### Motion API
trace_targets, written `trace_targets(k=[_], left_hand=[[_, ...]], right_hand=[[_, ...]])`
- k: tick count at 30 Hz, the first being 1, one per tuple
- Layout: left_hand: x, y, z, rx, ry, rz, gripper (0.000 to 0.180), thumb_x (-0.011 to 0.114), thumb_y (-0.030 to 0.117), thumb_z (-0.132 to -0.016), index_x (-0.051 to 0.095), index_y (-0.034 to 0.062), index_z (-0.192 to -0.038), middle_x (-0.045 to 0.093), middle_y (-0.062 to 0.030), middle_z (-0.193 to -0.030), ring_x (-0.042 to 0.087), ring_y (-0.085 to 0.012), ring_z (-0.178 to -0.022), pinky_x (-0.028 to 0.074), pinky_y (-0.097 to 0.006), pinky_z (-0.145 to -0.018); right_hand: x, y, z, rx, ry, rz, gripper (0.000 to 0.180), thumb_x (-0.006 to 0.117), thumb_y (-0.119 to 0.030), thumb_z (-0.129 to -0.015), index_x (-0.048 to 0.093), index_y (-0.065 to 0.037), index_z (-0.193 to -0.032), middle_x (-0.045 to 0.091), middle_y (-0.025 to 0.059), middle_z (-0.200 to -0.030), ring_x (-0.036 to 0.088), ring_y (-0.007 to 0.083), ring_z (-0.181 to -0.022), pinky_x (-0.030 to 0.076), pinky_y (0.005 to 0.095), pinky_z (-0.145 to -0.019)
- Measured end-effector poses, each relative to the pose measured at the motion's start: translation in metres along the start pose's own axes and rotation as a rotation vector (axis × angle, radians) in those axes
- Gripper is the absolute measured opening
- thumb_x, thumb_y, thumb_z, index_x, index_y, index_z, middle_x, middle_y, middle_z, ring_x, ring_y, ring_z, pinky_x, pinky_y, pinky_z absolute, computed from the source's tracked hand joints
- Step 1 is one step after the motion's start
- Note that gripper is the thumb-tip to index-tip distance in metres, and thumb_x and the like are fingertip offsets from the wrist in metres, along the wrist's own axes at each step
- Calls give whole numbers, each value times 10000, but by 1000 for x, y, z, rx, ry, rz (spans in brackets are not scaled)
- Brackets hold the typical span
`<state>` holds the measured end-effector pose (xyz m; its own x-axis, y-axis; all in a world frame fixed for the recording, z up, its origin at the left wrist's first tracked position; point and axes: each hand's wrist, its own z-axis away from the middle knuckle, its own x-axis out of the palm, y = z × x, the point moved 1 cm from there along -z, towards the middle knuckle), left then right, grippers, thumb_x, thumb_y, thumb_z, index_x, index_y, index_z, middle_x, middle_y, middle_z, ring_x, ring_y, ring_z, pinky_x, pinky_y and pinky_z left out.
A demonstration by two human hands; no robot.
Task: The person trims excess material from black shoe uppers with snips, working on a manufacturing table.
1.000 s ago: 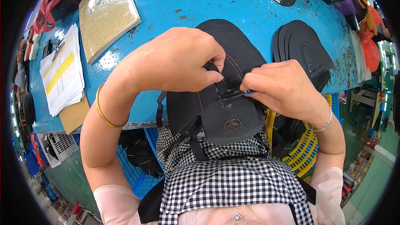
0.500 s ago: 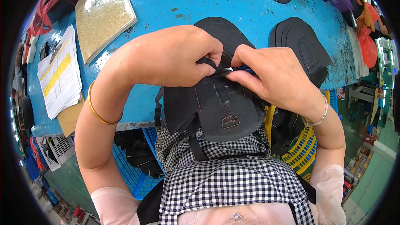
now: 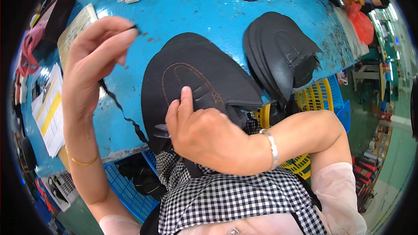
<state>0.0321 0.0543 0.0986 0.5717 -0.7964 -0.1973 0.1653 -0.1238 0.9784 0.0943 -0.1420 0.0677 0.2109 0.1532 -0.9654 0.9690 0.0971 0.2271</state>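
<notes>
A large black rounded panel with brown stitching (image 3: 174, 52) lies across the table's edge and my lap. My right hand (image 3: 209, 137) rests on it, its index finger stretched beside several short slits. Two small pointed blades, which look like thread snips (image 3: 161, 131), stick out from under that hand; their handle is hidden in my palm. My left hand (image 3: 100, 50) is raised at the left, thumb and fingers pinching the end of a narrow black strap. The twisted strap (image 3: 124, 111) runs from below this hand down to the panel's left edge.
Stacked black panels (image 3: 272, 56) lie to the right on the blue table (image 3: 209, 15). Papers (image 3: 48, 109) and a gold book (image 3: 85, 17) are at the left. A blue basket (image 3: 124, 182) and a yellow basket (image 3: 320, 95) stand below the edge.
My hands have parted: the left rose to the left, drawing the strap out, and the right came down onto the panel. The panel now shows its other stitched area.
</notes>
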Motion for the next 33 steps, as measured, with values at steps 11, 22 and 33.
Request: trace_targets(k=[11, 22, 33], left_hand=[[-20, 1, 14, 96, -43, -5, 155, 605, 147, -888, 609, 50, -1009, 663, -27, -758, 379, 15, -500, 267, -136, -439], [7, 2, -5, -189, -444, -139, 92, 640, 104, -855, 574, 40, -851, 686, -58, -757, 477, -3, -521, 383, -151, -474], [55, -5, -9, 10, -918, -482, 101, 727, 107, -724, 701, 35, -790, 669, -31, -726, 597, -99, -636, 460, -243, -565]], right_hand=[[-4, 91, 7, 414, 260, -1083, 229, 584, -178, -814, 534, -10, -963, 633, 142, -741, 628, 322, -649, 505, 365, -597], [35, 186, 181, 1507, 555, -1217, 169, 546, -228, -938, 586, -72, -991, 640, 4, -874, 481, 25, -541, 323, 164, -439], [23, 171, 152, 1062, 521, -1475, 179, 454, -151, -983, 500, -38, -1113, 429, -38, -720, 281, 7, -480, 213, 173, -433]])
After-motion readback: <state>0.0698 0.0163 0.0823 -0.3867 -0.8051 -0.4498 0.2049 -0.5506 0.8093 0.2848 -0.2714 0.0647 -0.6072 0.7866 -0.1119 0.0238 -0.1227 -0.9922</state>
